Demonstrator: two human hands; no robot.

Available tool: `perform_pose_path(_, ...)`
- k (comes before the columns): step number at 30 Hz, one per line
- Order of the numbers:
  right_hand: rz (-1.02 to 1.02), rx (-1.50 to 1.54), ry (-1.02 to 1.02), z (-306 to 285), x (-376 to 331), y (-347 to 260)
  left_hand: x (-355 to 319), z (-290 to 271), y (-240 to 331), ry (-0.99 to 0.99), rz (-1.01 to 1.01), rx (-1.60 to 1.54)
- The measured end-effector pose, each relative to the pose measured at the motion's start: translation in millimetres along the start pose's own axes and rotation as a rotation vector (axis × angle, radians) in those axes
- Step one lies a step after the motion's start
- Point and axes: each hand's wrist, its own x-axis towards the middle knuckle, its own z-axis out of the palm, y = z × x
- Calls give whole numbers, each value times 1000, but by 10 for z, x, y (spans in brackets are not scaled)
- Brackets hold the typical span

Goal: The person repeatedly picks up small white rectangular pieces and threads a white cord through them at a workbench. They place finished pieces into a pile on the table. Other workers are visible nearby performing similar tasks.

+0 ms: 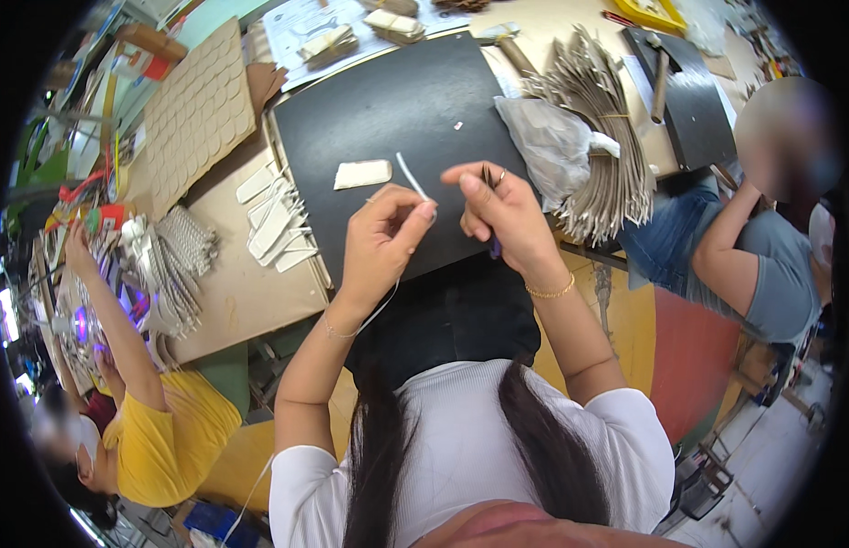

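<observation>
My left hand (pixel 385 239) pinches a thin white cord (pixel 408 173) between thumb and fingertips. A short end of it points up above the fingers, and a long tail hangs down past my wrist. A hand's width away, my right hand (pixel 505 212) curls around small dark scissors (pixel 495 247), whose pointed tips and purplish handle show beside the palm; the fingers hide most of them. Both hands are over a black work mat (pixel 351 110). On the mat, beyond my left hand, lies a cream rounded-end piece (pixel 362 174), and farther right a tiny white scrap (pixel 457 126).
Left of the mat lie white looped tabs (pixel 277 228), braided cords (pixel 183 245) and a scalloped brown sheet (pixel 192 119). To the right are a plastic bag (pixel 548 151), bundled grey-brown straps (pixel 616 137) and a hammer (pixel 660 87). People sit at both sides.
</observation>
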Motion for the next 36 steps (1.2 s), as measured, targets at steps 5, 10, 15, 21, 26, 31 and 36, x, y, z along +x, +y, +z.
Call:
perform_pose_path(5, -56, -168, -24, 117, -28, 86, -62, 5, 23, -35, 86, 281)
perform_pose_path(10, -34, -136, -12, 83, -59, -26, 93, -289, -42, 20, 344, 786)
perform_pose_path(15, -8, -186, -6, -64, -202, -161, 412, -662, -134, 29, 175, 1144)
perform_pose_path(21, -173, -270, 51, -188, -252, -177, 157, -487, -181, -110, 254, 1135)
perform_pose_path(26, -230, -487, -41, -210, -157, -106, -368, -223, -210, -143, 401, 1294)
perform_pose_path(31, 54, -442, -121, -88, -100, 37, -653, -261, -207, -117, 325, 1272)
perform_pose_path(36, -91, -875, -119, 60, 51, 128, -727, -285, -253, -15, 340, 1217)
